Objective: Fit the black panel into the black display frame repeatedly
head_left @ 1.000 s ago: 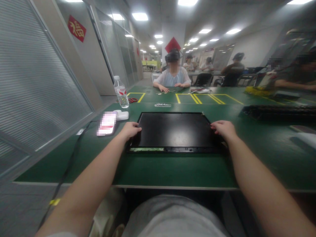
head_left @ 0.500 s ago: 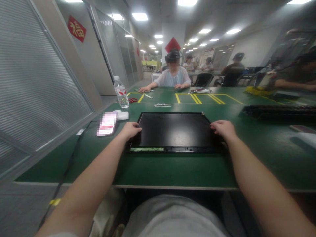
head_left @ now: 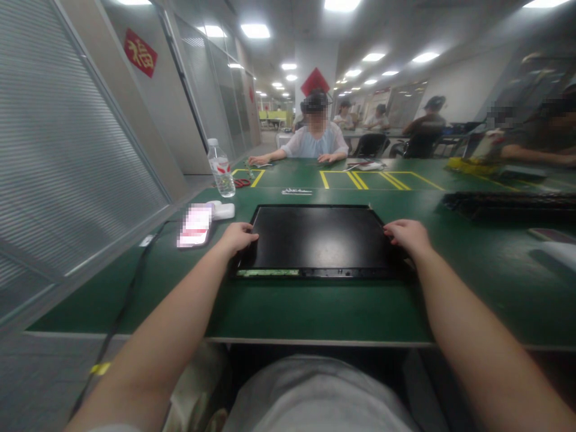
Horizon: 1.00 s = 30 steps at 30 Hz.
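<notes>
A black flat screen panel (head_left: 321, 237) lies face up on the green table, its long side towards me. Along its near edge runs a dark strip, with a green circuit board (head_left: 267, 273) on the left part. My left hand (head_left: 238, 237) grips the panel's left edge, thumb on top and the other fingers curled at the side. At the right edge, my right hand (head_left: 408, 234) holds on the same way, thumb and forefinger pinched over the rim. The fingers under the panel are hidden on both sides.
Left of the panel are a lit phone (head_left: 195, 225), a white case (head_left: 222, 210), a water bottle (head_left: 221, 168) and red-handled scissors (head_left: 242, 183). Small white pieces (head_left: 296, 192) lie beyond it. Across the table (head_left: 315, 312) sits a person (head_left: 317, 138). Long black parts (head_left: 508, 206) lie at right.
My hands and the panel have stayed in place. The person opposite has moved one hand slightly towards the left, with small items under it shifting.
</notes>
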Motion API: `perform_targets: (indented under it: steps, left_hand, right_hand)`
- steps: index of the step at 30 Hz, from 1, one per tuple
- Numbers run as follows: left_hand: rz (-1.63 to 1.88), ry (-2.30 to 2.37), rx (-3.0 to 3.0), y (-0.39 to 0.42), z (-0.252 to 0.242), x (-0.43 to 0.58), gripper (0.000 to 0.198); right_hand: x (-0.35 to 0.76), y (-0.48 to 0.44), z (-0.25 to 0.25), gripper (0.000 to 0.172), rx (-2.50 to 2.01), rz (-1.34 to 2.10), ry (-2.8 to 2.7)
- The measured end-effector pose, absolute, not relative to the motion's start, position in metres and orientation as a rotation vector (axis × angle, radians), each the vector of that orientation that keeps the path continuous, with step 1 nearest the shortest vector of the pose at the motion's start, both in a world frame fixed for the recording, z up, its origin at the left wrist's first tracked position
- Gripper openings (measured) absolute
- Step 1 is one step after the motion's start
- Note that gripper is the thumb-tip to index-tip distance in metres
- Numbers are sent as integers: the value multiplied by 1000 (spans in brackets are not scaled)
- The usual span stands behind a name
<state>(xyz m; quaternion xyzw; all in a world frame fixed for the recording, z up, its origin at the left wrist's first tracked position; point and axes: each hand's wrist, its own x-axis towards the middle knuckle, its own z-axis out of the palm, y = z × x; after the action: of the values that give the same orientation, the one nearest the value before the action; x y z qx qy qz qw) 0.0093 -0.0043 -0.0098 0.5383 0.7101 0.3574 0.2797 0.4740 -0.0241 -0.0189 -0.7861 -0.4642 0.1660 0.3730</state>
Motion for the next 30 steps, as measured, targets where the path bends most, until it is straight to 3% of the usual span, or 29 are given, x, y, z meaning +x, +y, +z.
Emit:
perform_targets:
  steps: [20,26,30]
  left_hand:
    - [912,1947,1634,-1,-12,5,22]
    - [841,1945,1674,-5,-6,5,51]
    - [829,1996,1713,-5,-1,1,49]
  right_hand:
    - [464,-29,-10,17,-2133,308,-1310]
    - [465,-30,-10,17,-2120,314,-1310]
    - [466,-30,-11,17,-2105,324,-1302]
